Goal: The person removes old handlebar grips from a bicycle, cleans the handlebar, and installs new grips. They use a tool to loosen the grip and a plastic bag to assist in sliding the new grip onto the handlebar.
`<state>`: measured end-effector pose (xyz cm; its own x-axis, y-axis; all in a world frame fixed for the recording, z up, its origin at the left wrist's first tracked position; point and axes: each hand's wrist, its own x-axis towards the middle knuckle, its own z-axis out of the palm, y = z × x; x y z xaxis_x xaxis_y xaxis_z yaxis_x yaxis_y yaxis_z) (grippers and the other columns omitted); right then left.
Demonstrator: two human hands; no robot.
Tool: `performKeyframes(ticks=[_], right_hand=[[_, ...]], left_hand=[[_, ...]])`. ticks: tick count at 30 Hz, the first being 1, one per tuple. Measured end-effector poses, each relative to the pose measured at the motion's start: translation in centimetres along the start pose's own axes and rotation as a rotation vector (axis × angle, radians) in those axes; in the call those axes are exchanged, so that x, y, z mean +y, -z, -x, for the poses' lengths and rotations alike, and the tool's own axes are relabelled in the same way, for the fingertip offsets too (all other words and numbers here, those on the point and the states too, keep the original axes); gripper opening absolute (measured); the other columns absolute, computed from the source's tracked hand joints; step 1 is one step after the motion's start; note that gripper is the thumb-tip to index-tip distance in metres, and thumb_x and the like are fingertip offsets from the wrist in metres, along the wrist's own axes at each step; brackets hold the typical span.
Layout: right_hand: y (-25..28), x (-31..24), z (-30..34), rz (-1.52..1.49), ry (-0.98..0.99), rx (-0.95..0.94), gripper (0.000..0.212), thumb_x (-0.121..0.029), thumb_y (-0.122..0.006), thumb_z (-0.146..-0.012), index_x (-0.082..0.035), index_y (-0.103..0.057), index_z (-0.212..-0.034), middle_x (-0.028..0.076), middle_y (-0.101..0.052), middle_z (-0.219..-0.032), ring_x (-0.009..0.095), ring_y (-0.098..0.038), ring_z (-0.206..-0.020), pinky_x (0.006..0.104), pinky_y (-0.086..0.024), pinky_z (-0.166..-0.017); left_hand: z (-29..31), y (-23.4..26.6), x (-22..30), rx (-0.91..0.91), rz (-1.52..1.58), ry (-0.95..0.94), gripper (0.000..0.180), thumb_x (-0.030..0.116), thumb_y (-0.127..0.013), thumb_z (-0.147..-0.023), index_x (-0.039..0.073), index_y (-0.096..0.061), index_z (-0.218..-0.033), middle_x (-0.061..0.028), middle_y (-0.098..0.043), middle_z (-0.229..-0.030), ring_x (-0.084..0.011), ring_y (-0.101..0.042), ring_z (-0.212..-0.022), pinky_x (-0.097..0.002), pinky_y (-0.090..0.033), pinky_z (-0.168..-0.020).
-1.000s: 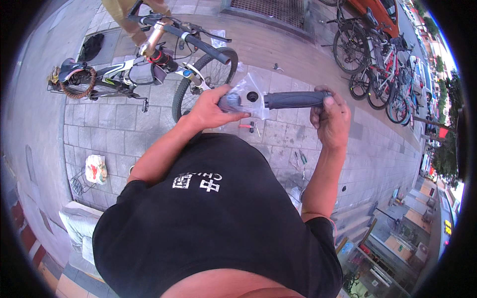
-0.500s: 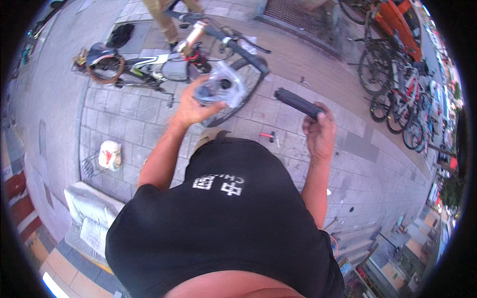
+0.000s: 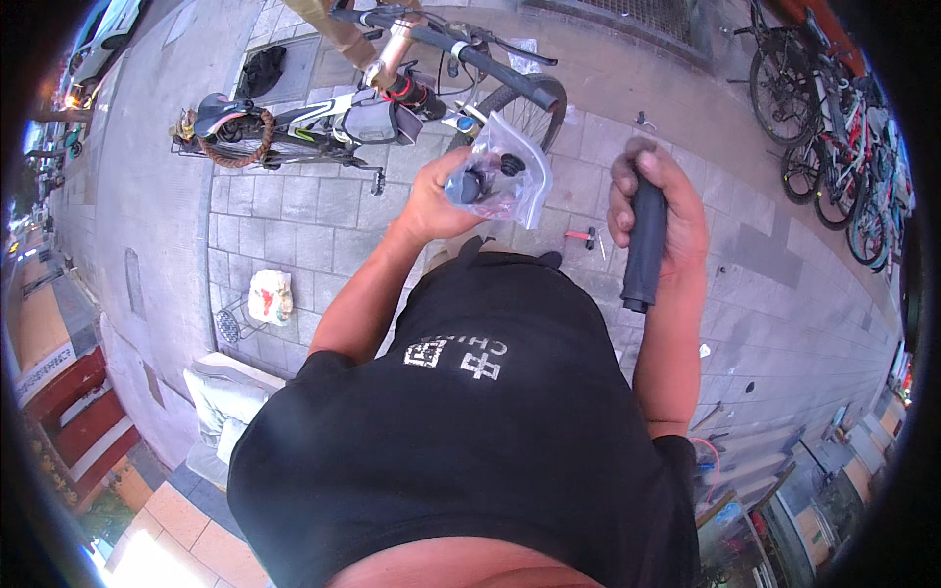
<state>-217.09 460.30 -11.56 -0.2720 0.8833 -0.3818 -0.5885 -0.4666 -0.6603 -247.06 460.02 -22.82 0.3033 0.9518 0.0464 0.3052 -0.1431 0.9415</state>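
My left hand [image 3: 438, 201] is closed on a clear plastic zip bag [image 3: 529, 191] with small black round parts inside. Between the fingers and palm of my right hand [image 3: 676, 211] is a black handlebar grip [image 3: 642, 250], pointing down toward me. Beyond my hands stands a bicycle [image 3: 333, 118]. Its handlebar [image 3: 480, 64] reaches out above the bag, and one bare end of the bar faces right. The front wheel [image 3: 524, 113] lies partly behind the bag.
On the paving are a red-handled tool [image 3: 580, 235], a white plastic bag [image 3: 271, 297] and a black bag [image 3: 263, 71]. Several parked bicycles [image 3: 833, 147] line the right side. A pale padded seat [image 3: 221, 407] stands at the left. Another person's legs [image 3: 338, 34] are behind the handlebar.
The grip has swung from pointing left to pointing down toward me in my right hand, which has risen. My left hand and the bag shifted slightly right as the view turned.
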Motion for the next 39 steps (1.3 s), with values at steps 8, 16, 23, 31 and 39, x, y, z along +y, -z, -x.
performKeyframes(ticks=[8, 16, 23, 31, 39], right_hand=[[0.1, 1.8, -0.3, 0.607, -0.211, 0.059, 0.038, -0.022, -0.074, -0.096, 0.004, -0.070, -0.123, 0.006, -0.066, -0.078, 0.013, -0.064, -0.060, 0.0323, -0.057, -0.055], [-0.2, 4.6, -1.5, 0.545, 0.010, 0.011, 0.051, -0.031, -0.079, -0.097, 0.009, -0.065, -0.126, 0.005, -0.066, -0.076, 0.012, -0.063, -0.058, 0.0297, -0.053, -0.052], [0.1, 3.9, -0.7, 0.356, 0.005, 0.063, 0.037, -0.023, -0.076, -0.095, 0.005, -0.065, -0.116, 0.006, -0.064, -0.074, 0.015, -0.064, -0.057, 0.0305, -0.055, -0.050], [2.7, 4.0, -0.7, 0.256, 0.051, 0.031, 0.041, -0.021, -0.076, -0.095, 0.008, -0.062, -0.121, 0.008, -0.064, -0.076, 0.017, -0.064, -0.056, 0.0331, -0.053, -0.048], [4.7, 6.5, -1.0, 0.018, 0.023, -0.033, 0.040, -0.026, -0.072, -0.100, 0.000, -0.057, -0.127, 0.011, -0.064, -0.085, 0.017, -0.062, -0.055, 0.0307, -0.051, -0.040]], left_hand=[[-1.8, -1.8, 2.3, -0.039, 1.174, 0.098, 0.087, 0.071, -0.057, -0.098, 0.005, -0.046, -0.154, -0.0119, -0.063, -0.139, -0.0263, -0.061, -0.128, -0.0465, -0.049, -0.109], [-4.6, -1.9, 8.3, 0.047, 1.020, 0.089, 0.081, 0.071, -0.038, -0.106, 0.010, -0.035, -0.159, -0.0105, -0.055, -0.151, -0.0282, -0.055, -0.137, -0.0513, -0.044, -0.115], [-3.9, -2.2, 8.7, 0.023, 1.008, -0.066, 0.064, 0.045, -0.054, -0.109, 0.006, -0.038, -0.156, -0.0181, -0.053, -0.152, -0.0347, -0.055, -0.139, -0.0546, -0.046, -0.114], [-3.3, -0.8, 9.2, 0.080, 1.291, 0.348, 0.049, 0.039, -0.047, -0.110, 0.002, -0.054, -0.142, -0.0188, -0.069, -0.134, -0.0360, -0.067, -0.125, -0.0575, -0.052, -0.108], [-2.2, -2.2, 8.8, 0.072, 1.233, 0.410, 0.042, 0.024, -0.043, -0.109, -0.005, -0.054, -0.138, -0.0224, -0.068, -0.132, -0.0351, -0.067, -0.125, -0.0560, -0.054, -0.109]])
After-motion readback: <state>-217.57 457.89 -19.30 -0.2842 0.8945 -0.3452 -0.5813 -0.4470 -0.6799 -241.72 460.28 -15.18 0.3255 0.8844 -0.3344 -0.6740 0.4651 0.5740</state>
